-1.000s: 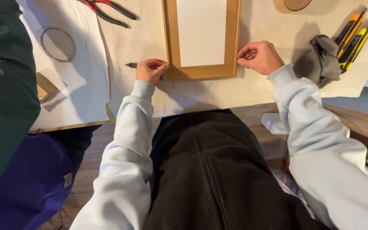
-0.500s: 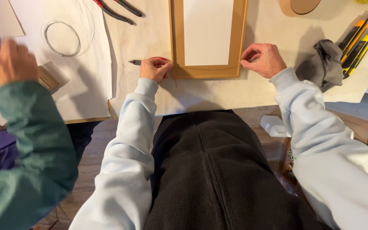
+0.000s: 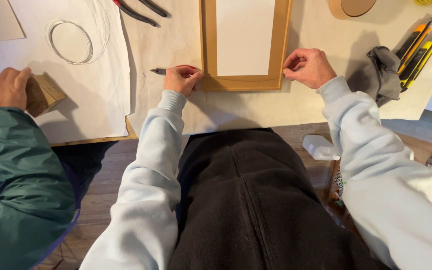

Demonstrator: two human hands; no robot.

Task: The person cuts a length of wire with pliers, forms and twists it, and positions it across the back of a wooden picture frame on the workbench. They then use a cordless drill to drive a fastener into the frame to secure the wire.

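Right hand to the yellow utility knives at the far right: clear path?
Probably yes. The right hand rests at the wooden frame corner, and only a crumpled grey cloth lies between it and the utility knives; reaching over it looks easy.

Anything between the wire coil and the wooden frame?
Head view: the pliers' handles up top, a pen held in the left hand, otherwise bare paper between wire coil and wooden frame.

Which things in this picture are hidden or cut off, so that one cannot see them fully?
- Wooden frame: top cut by the head view's upper edge.
- Pen: its rear hidden under the left hand.
- Pliers: jaws cut off at the top edge.
- Small wooden block: partly covered by a co-worker's hand.
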